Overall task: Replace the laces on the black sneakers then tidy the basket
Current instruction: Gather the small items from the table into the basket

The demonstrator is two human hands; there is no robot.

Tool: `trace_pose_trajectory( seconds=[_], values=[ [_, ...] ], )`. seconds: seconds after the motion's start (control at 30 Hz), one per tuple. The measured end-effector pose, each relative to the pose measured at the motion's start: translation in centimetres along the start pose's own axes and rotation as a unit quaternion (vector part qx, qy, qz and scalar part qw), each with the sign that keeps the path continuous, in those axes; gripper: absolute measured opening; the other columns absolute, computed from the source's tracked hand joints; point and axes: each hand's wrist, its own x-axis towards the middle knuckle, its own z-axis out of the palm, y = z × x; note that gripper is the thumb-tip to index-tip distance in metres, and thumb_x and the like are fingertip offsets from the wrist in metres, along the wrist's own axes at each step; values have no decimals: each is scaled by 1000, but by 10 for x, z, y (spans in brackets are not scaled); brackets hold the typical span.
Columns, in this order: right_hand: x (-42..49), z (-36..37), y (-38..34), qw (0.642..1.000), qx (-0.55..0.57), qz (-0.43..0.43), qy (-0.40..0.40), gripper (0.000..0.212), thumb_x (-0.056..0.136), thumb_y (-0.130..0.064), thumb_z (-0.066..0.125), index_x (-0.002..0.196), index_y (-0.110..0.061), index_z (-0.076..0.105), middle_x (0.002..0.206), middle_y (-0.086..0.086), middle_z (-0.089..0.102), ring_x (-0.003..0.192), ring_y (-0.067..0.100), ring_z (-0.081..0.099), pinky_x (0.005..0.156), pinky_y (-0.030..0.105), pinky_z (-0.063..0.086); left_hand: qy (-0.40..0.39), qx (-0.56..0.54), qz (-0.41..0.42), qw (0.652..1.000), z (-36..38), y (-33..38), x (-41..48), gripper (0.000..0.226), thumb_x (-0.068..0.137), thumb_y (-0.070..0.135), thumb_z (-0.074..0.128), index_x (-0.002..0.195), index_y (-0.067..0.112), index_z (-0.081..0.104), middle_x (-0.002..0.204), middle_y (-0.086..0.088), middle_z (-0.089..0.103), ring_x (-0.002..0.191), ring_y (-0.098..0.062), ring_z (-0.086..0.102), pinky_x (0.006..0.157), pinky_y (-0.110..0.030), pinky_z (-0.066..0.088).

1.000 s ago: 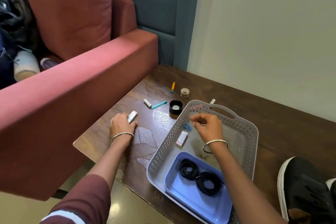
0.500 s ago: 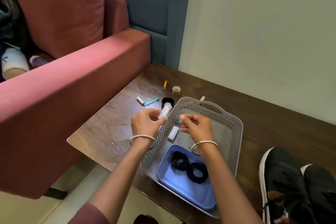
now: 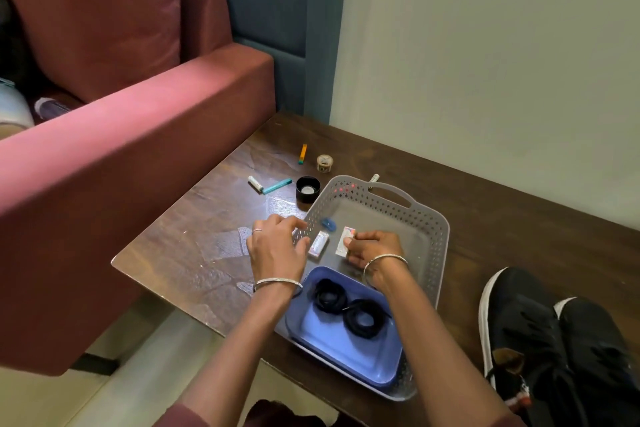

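Your grey perforated plastic basket [image 3: 427, 218] sits mid-frame on the dark wooden table [image 3: 502, 198]. Its lower end holds a smooth blue tray [image 3: 349, 352] with two coiled black laces [image 3: 363, 319]. Above the tray, on the basket floor, lie a small glossy packet [image 3: 318, 243] and a blue item [image 3: 328, 224] too blurred to identify. Your right hand [image 3: 375, 248] pinches a second flat white packet [image 3: 344, 240] by its lower end. Your left hand [image 3: 277, 246] rests loose-fingered at the basket's left wall, gripping nothing; whether its thumb touches the glossy packet is unclear. The black sneakers [image 3: 554, 350] stand at lower right, cut off by the frame edge.
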Motion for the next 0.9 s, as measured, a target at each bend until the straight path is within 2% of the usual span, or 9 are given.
trace_pose_trajectory(
  seconds=[0.07, 0.17, 0.3, 0.57, 0.77, 0.9],
  values=[
    [5, 5, 4, 1000, -19, 3, 0, 26, 74, 8, 81, 74, -6, 59, 89, 21, 70, 79, 34, 71, 68, 41, 58, -24, -32, 1, 999, 3, -10, 3, 24, 82, 15, 75, 103, 26, 73, 102, 1, 64, 102, -25, 55, 88, -35, 41],
    [8, 13, 9, 1000, -25, 7, 3, 27, 74, 10, 79, 69, -6, 58, 83, 21, 67, 76, 31, 68, 67, 43, 60, -38, -100, -13, 994, 9, -19, 5, 32, 80, 1, 69, 101, 26, 73, 95, 2, 69, 87, -21, 65, 82, -38, 54],
    [12, 20, 14, 997, -71, 6, 24, 27, 70, 4, 85, 63, -6, 61, 79, 22, 72, 71, 35, 73, 73, 51, 62, -16, -139, -21, 990, 12, -21, 1, 30, 82, 1, 68, 97, 25, 74, 89, 6, 73, 76, -16, 67, 76, -37, 57],
    [17, 24, 19, 986, -156, -3, 56, 23, 60, -7, 91, 57, -11, 68, 68, 10, 73, 68, 31, 73, 70, 48, 62, -8, -150, -26, 988, 11, -22, -2, 36, 80, -6, 65, 95, 25, 75, 88, 8, 75, 78, -14, 70, 76, -36, 58],
    [10, 24, 13, 984, -173, -2, 50, 23, 65, -7, 89, 61, -11, 68, 69, 11, 73, 67, 31, 74, 68, 48, 62, -31, -172, -46, 984, 6, -22, 0, 27, 81, 1, 71, 93, 25, 74, 84, 13, 73, 75, -9, 69, 76, -33, 58],
    [-1, 23, -9, 964, -233, -83, 98, 19, 74, -22, 84, 68, -17, 67, 77, 2, 72, 78, 25, 71, 76, 37, 59, -4, -177, -56, 983, -6, -28, 13, 8, 87, 18, 72, 94, 22, 75, 82, 9, 73, 70, -8, 68, 75, -31, 57]
  ],
)
